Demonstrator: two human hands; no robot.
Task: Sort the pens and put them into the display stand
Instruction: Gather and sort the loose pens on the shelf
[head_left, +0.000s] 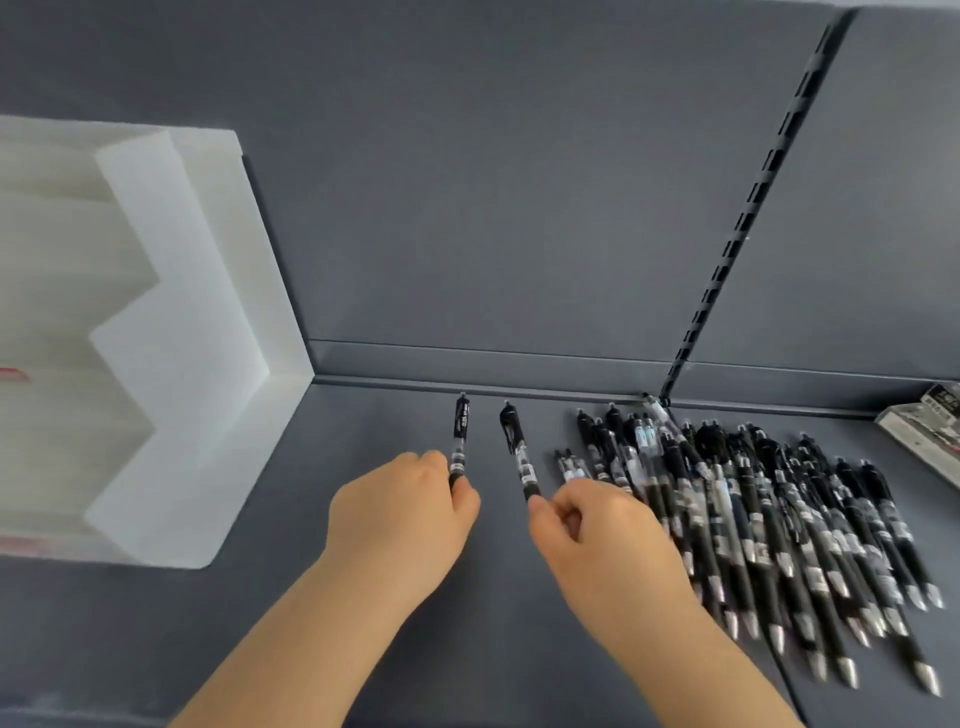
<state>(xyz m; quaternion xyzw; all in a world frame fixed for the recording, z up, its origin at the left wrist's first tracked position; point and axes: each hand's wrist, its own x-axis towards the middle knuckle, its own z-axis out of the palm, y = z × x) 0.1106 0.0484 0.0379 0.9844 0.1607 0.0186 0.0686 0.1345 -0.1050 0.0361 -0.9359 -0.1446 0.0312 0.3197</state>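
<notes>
Meanwhile the white display stand (208, 312) holds no visible pens.

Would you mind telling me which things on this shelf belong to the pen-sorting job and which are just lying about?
Belongs to the job:
- pen in left hand
- pen in right hand
- pile of pens
- white display stand

Just lying about:
- box at the right edge
</notes>
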